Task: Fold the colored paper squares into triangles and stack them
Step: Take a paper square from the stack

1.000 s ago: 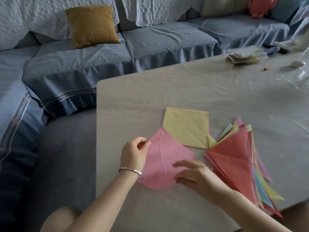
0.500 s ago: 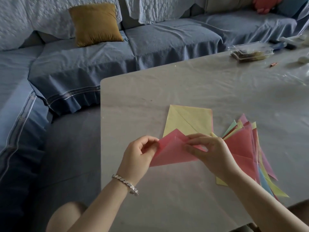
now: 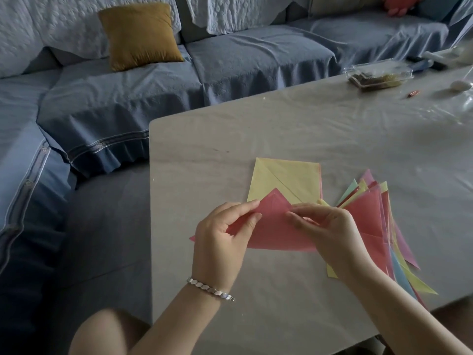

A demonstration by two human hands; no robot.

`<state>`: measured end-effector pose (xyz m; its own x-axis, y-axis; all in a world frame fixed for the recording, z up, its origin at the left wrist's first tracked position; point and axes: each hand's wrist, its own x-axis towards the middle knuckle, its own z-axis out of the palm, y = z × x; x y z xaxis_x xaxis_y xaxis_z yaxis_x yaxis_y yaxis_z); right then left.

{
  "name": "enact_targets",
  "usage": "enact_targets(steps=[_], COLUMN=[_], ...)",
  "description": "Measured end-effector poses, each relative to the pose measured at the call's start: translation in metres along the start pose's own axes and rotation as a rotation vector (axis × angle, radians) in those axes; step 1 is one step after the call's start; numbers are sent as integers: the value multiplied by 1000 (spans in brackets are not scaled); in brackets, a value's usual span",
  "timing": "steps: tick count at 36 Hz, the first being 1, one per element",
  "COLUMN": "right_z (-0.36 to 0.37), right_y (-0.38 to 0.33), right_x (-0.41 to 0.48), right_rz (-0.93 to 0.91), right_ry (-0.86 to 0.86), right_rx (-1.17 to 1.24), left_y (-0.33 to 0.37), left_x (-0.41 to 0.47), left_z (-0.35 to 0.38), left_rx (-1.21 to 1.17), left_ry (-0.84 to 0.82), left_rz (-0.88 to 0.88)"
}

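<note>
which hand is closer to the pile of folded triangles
Right. The right hand overlaps the pile of triangles; the left hand is farther left, across the pink paper both pinch.

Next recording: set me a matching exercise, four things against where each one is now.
Things: 1 pink paper; 2 yellow sheet; 3 stack of triangles; 4 mustard cushion.
Places: A on the sofa; B fanned on the table at the right; C flat on the table, beyond the pink paper; D pinched by left hand and right hand.
Pairs: 1-D; 2-C; 3-B; 4-A.
</note>
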<state>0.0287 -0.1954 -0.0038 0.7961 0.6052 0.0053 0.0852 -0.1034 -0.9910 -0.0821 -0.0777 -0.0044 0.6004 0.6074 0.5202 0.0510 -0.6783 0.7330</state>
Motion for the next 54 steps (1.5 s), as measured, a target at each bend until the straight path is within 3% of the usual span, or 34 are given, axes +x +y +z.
enact_targets(steps=[26,42,54], right_z=[5,3,-2], right_y=[-20,-19,-18], right_x=[-16,-16,-13], right_rz=[-52,-103,-73], right_ry=[51,53,-40], right_rx=[152,92,-11], left_y=[11,15,13], left_x=[1,1,-1], left_z=[-3,-6,-7], left_rx=[-101,-41,-22], left_ry=[40,5,-58], left_rz=[-95,-42,-141])
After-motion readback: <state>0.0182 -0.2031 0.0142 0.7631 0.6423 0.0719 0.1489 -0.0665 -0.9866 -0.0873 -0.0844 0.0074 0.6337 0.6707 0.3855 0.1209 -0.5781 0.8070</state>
